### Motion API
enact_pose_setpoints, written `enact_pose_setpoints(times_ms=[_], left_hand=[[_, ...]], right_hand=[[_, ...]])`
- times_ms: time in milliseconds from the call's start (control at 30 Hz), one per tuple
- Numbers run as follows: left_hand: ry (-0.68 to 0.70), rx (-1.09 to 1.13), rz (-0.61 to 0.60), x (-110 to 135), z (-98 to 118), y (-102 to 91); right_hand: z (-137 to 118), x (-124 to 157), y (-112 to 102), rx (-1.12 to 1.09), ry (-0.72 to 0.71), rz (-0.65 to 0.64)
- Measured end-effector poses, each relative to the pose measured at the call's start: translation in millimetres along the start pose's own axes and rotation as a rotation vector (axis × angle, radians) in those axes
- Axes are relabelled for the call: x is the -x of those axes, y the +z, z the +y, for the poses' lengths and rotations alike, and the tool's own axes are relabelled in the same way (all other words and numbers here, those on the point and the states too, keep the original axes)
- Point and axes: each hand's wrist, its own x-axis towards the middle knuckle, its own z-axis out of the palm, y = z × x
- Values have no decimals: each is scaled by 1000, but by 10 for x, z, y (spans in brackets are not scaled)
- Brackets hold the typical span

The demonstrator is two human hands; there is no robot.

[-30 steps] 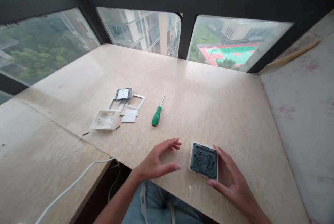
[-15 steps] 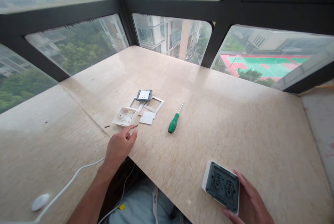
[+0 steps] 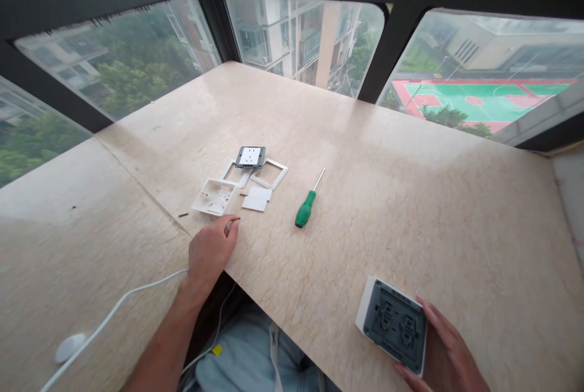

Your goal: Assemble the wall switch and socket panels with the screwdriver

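- Switch box (image 3: 396, 326), white with a dark grey module set in its face, at the near right of the table (image 3: 347, 246); the module side is turned up towards the camera, and whether the base touches the tabletop I cannot tell.
- Right hand (image 3: 449, 346): grasping the switch box by its right side, fingers at the far part and thumb at the near part.
- Left hand (image 3: 212, 247): curled in, with a thin dark screw (image 3: 235, 219) pinched at the thumb and forefinger, just on the near side of the open box.
- Open box (image 3: 214, 198): white, hollow side up, left of the middle.
- Second screw (image 3: 183, 215): lying left of the open box, near the seam in the table.
- Socket module (image 3: 250, 157): white face up, grey rim, on the far side of the group, partly over the left frame (image 3: 229, 171); the right frame (image 3: 270, 174) lies beside it.
- White plates (image 3: 257, 198): just right of the open box.
- Screwdriver (image 3: 305, 209): right of the plates, green handle near, metal shaft pointing far and slightly right.
- White cable (image 3: 123, 299): crossing the near left, reaching the left forearm.
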Motion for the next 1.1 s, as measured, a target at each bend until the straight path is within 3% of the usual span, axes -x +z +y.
enact_pose_setpoints(times_ms=[367,500,633,733,900,1000,1100], left_hand=[[58,-90,-81,-103,45,-106],[89,10,-83,-87,86,-98],[119,270,-118,-18,152,-83],[171,534,-255,70,262,-81],[217,1080,-598,280,571,-39],[180,1401,-755,420,787,43],[141,1549,-886,542,974,144]], right_hand=[[-114,-42,-4,43,-35,16],[-128,-44,3,23,-44,22],[-130,-51,-3,15,-46,23],[-127,-52,-5,19,-57,33],[-122,-45,2,22,-55,39],[-128,-44,5,21,-44,36],[-135,-48,6,20,-43,32]])
